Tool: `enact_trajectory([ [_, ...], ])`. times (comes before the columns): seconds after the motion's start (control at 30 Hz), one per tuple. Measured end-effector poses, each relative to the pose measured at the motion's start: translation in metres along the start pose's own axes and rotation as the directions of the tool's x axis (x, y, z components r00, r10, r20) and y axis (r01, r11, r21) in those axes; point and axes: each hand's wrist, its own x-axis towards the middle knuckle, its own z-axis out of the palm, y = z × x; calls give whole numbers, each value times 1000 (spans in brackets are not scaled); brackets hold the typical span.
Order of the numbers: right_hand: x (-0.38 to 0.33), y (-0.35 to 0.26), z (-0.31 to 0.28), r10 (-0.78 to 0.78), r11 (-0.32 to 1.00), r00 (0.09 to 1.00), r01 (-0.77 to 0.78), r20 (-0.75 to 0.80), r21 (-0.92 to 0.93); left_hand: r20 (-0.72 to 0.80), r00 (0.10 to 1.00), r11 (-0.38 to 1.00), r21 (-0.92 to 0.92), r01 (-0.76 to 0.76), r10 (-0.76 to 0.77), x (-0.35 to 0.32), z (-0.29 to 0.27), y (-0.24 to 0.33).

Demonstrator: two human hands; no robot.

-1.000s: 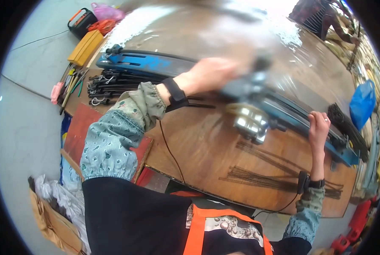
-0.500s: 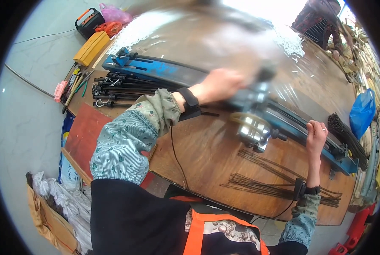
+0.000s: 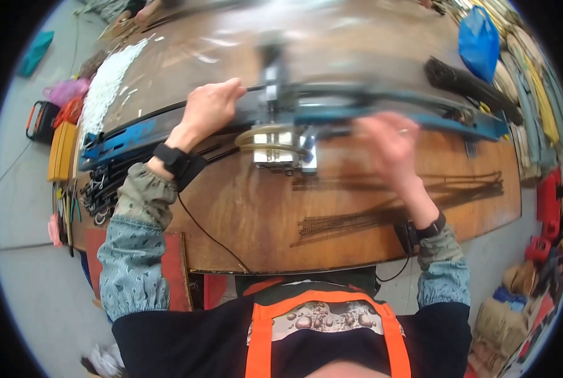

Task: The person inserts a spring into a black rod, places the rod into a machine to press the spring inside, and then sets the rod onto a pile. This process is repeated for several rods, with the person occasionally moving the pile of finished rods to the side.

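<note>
Across the brown table (image 3: pixel 243 208) lies a blue rail (image 3: pixel 127 134), likely heavy and stiff, its silver block (image 3: pixel 272 138) probably best held by the sides, right hand (image 3: pixel 390 143) blurred, left hand (image 3: pixel 211 106) curled nearby, can't tell either grip.

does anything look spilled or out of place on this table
The white pieces on the far left of the table look possibly spilled: a loose spread with a few strays apart. Nothing looks plainly damaged, though blur around the right hand hides detail.
</note>
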Motion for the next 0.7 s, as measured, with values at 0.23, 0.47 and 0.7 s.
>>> enact_trajectory([
  [0.23,-2,-12,18,74,976,997,-80,37,203,45,993,991,80,105,-109,-1,-1,-3],
  [0.47,-3,-5,43,139,840,989,-144,49,524,-105,993,997,61,-42,49,-1,12,-1],
  [0.7,-25,-7,19,67,966,845,-189,531,179,-221,893,891,335,-307,391,1,21,-54],
])
